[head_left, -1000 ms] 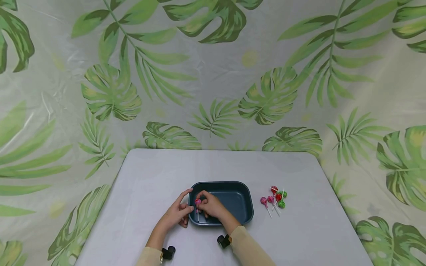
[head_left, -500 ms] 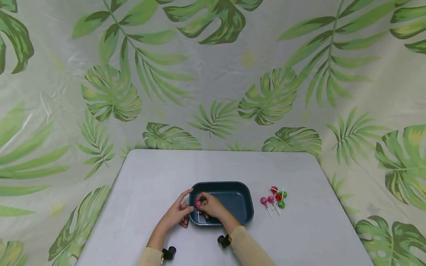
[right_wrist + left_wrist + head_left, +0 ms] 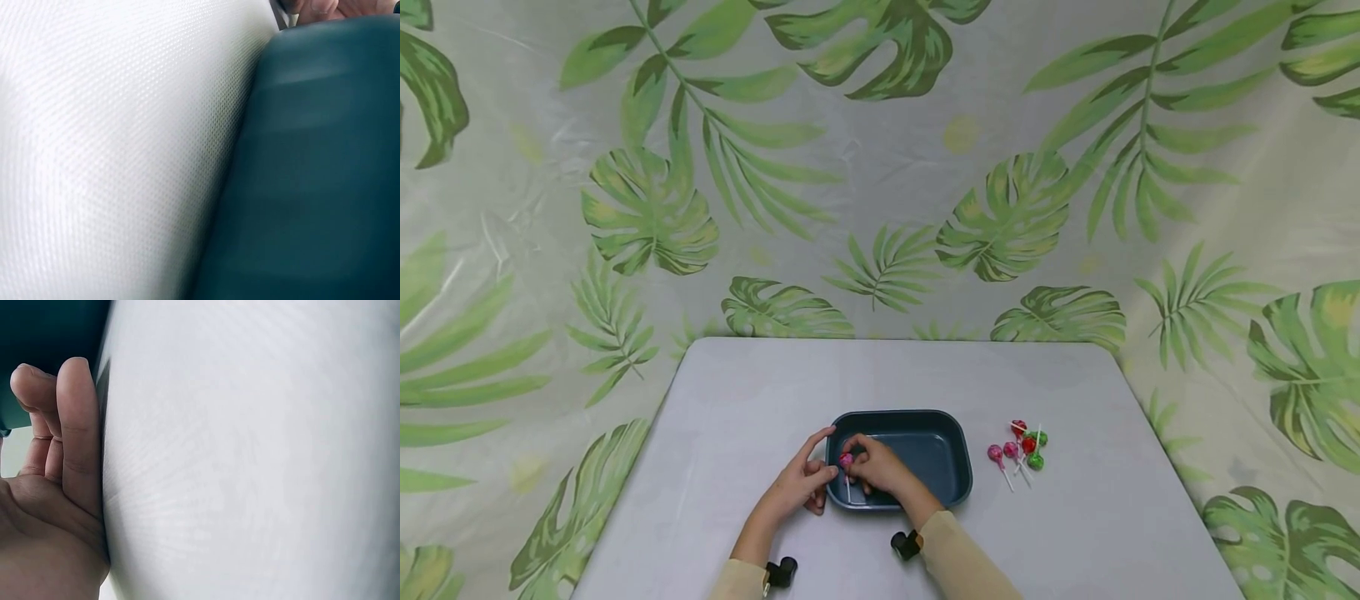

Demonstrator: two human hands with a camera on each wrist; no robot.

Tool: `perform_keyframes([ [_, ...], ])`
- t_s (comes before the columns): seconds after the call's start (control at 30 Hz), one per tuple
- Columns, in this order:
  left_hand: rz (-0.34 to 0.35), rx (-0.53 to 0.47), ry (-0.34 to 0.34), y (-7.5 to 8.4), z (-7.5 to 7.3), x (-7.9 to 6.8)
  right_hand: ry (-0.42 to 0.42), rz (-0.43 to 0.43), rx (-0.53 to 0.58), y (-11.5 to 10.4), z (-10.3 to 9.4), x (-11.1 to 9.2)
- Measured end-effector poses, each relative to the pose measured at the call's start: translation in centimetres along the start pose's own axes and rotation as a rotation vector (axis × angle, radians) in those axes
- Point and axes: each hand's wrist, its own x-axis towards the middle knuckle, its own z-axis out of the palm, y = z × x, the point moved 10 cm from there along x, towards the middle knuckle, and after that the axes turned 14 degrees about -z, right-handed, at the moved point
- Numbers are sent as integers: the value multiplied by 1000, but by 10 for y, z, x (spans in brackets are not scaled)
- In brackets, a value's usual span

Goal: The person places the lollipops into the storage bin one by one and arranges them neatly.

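We see the right hand (image 3: 877,468) inside the tray (image 3: 938,450), its fingers pinching a pink lollipop (image 3: 847,459) close to the tray's left edge, the stick pointing toward the near left corner. The left hand (image 3: 800,482) grasps nothing; its index finger reaches the tray's far left corner and its thumb lies at the left edge. Farther out, loose lollipops (image 3: 1028,445), pink, red and green, lie bunched on the surface (image 3: 760,375), between the tray's right edge and the surface's own. We judge the work to be early: one lollipop is within the tray but not yet let go, the bunch lies outside, and we cannot tell whether the right hand hides others
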Motion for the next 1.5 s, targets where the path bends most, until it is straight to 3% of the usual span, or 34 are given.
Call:
perform_keyframes([
  [0.73,-11,-7,14,1,-1,1,43,8,24,-10,-16,-14],
  [1.5,-20,-9,30,-3,-3,1,218,-90,98,-60,-87,-57],
])
